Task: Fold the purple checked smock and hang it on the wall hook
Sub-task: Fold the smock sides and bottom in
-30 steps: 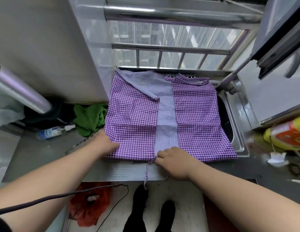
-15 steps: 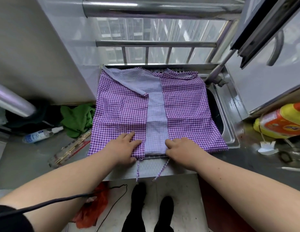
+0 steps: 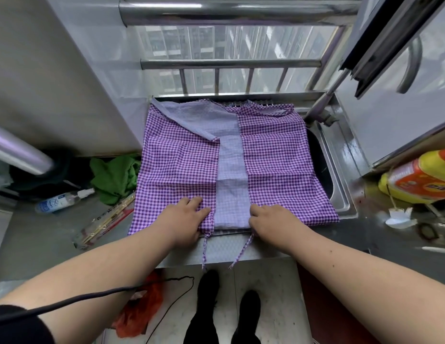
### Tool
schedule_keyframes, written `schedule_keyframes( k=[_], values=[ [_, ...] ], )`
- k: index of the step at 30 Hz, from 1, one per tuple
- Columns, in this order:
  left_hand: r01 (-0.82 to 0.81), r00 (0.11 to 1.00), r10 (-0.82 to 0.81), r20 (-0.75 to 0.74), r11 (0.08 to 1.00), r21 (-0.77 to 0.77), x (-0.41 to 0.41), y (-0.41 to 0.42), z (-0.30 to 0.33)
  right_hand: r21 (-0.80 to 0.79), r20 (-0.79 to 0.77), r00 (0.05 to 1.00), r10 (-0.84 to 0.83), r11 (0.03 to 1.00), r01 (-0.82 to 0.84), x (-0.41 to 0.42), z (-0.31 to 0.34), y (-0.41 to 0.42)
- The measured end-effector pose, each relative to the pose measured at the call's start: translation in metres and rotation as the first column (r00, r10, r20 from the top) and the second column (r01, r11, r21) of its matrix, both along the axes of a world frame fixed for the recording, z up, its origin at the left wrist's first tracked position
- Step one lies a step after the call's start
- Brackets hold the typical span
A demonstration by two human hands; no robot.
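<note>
The purple checked smock [image 3: 231,167] is spread flat on the steel table [image 3: 42,234], both side panels folded inward over a paler lining strip. Its near hem is pressed down by the left hand [image 3: 185,219] and right hand [image 3: 272,219]. A green cloth [image 3: 114,177] is seen at nine o'clock, a yellow bottle [image 3: 420,180] at three

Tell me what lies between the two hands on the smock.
In the head view, between the left hand and the right hand lies the smock's pale lilac inner strip; nothing else sits there.
</note>
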State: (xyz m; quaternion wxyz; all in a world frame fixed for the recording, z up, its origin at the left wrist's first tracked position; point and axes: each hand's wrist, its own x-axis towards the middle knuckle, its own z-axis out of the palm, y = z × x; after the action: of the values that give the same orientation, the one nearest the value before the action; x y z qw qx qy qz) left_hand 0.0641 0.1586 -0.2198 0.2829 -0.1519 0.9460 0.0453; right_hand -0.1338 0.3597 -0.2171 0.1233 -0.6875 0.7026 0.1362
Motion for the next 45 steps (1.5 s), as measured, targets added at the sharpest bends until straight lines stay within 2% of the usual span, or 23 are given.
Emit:
schedule_keyframes(
  k=[4, 6, 12, 16, 19, 22, 26, 29, 36, 41, 45],
  values=[
    [0.025, 0.999, -0.025, -0.02, 1.0, -0.005, 0.0, 0.002, -0.001, -0.077, 0.23, 0.962, -0.15, 0.982, 0.171, 0.002, 0.01, -0.011],
    [0.027, 0.999, -0.027, -0.033, 1.0, 0.001, 0.0, 0.001, -0.002, -0.098, 0.288, 0.93, -0.229, 0.959, 0.267, -0.001, 0.014, -0.007],
    [0.059, 0.998, -0.059, -0.014, 0.998, -0.019, 0.007, -0.005, 0.0, 0.052, 0.087, 0.937, -0.339, 0.941, 0.336, -0.021, 0.007, 0.035],
    [0.058, 0.998, -0.058, -0.006, 0.997, -0.05, 0.01, -0.003, -0.002, 0.031, 0.046, 0.924, -0.38, 0.925, 0.379, -0.027, -0.005, 0.05],
    [-0.032, 0.998, 0.03, -0.059, 0.999, -0.025, 0.003, -0.005, 0.001, -0.013, 0.08, 0.879, -0.47, 0.881, 0.473, -0.029, 0.001, 0.047],
    [-0.184, 0.978, 0.183, -0.102, 0.983, -0.004, -0.006, -0.009, 0.013, -0.045, 0.159, 0.772, -0.616, 0.777, 0.629, -0.033, 0.01, 0.041],
    [-0.444, 0.865, 0.452, -0.216, 0.892, 0.085, -0.016, -0.019, 0.034, -0.061, 0.249, 0.659, -0.71, 0.668, 0.742, -0.047, 0.026, 0.032],
    [-0.49, 0.834, 0.513, -0.204, 0.858, 0.153, -0.021, -0.03, 0.048, -0.066, 0.239, 0.658, -0.714, 0.664, 0.745, -0.057, 0.042, 0.024],
    [-0.383, 0.904, 0.412, -0.111, 0.898, 0.218, -0.02, -0.039, 0.081, 0.044, 0.167, 0.746, -0.644, 0.761, 0.647, -0.064, 0.074, 0.022],
    [-0.336, 0.928, 0.365, -0.069, 0.903, 0.267, -0.021, -0.039, 0.103, 0.12, 0.155, 0.782, -0.604, 0.797, 0.592, -0.074, 0.089, 0.028],
    [-0.338, 0.929, 0.367, -0.051, 0.896, 0.289, -0.025, -0.044, 0.113, 0.083, 0.138, 0.827, -0.545, 0.838, 0.539, -0.087, 0.108, 0.022]
  ],
)
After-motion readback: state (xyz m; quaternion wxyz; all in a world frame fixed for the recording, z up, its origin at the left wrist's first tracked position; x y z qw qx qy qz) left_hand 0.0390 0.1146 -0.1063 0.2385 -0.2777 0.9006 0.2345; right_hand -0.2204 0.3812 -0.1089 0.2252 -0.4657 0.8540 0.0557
